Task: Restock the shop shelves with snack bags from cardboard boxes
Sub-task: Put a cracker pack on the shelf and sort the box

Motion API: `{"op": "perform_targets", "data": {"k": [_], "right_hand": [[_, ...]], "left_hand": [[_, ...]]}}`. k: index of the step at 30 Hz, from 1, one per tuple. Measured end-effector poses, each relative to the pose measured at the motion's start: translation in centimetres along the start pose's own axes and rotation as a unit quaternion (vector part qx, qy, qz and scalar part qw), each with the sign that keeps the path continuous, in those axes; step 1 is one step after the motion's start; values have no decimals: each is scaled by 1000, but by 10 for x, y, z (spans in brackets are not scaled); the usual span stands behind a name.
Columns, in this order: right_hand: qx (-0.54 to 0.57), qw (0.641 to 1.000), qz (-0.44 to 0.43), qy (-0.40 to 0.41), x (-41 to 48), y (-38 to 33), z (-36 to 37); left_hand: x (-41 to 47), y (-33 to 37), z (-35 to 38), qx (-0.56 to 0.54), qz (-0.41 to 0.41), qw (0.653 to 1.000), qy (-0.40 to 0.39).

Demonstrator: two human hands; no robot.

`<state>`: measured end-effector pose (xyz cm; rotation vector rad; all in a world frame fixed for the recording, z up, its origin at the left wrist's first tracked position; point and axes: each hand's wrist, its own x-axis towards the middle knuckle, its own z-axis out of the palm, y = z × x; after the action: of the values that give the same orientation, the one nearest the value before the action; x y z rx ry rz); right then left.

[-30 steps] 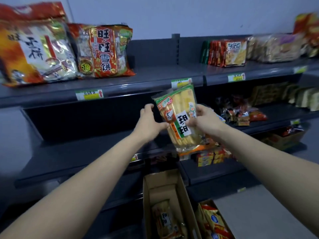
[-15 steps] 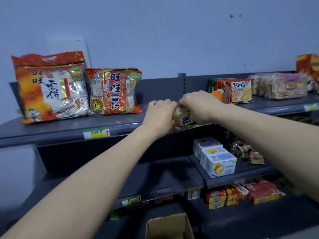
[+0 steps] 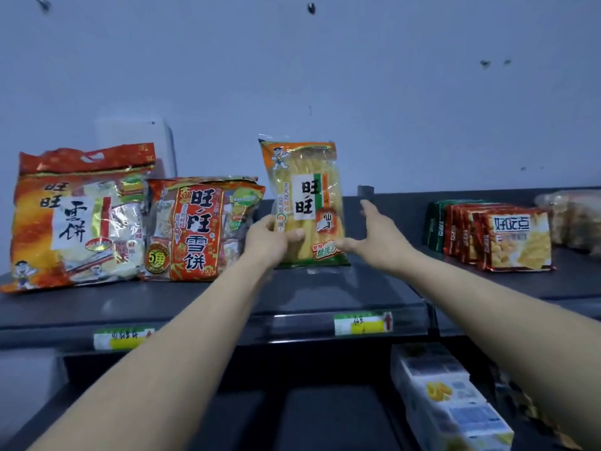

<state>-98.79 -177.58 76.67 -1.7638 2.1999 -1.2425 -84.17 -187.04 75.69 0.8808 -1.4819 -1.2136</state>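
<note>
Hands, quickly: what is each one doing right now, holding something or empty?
Left hand: grips the yellow snack bag, upright on the top shelf.
Right hand: open, fingers straight, beside the bag, gripping nothing.

Cracker bag [image 3: 304, 203] upright on top shelf [image 3: 325, 294], right of snack bags [image 3: 201, 229]

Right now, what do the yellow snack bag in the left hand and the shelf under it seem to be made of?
Yellow snack bag: probably thin glossy plastic film; its clear window shows the crackers inside. Shelf: likely painted metal, dark grey and smooth, with a dull sheen; the look leaves it open.
</note>
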Motion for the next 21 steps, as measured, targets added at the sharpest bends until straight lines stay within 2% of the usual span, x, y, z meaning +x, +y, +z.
{"op": "perform_targets", "data": {"k": [3, 6, 11, 14, 21], "right_hand": [[108, 989, 55, -82, 34, 26, 17], [117, 984, 78, -110, 65, 49, 37], [36, 994, 84, -65, 107, 77, 58], [41, 995, 86, -41, 132, 88, 69], [50, 994, 97, -13, 173, 110, 84]], "left_hand": [[26, -20, 17, -40, -9, 999, -23], [49, -42, 33, -20, -6, 999, -42], [93, -73, 47, 95, -24, 994, -45], [121, -82, 53, 182, -10, 983, -4], [157, -92, 71, 262, 29, 963, 57]]}}
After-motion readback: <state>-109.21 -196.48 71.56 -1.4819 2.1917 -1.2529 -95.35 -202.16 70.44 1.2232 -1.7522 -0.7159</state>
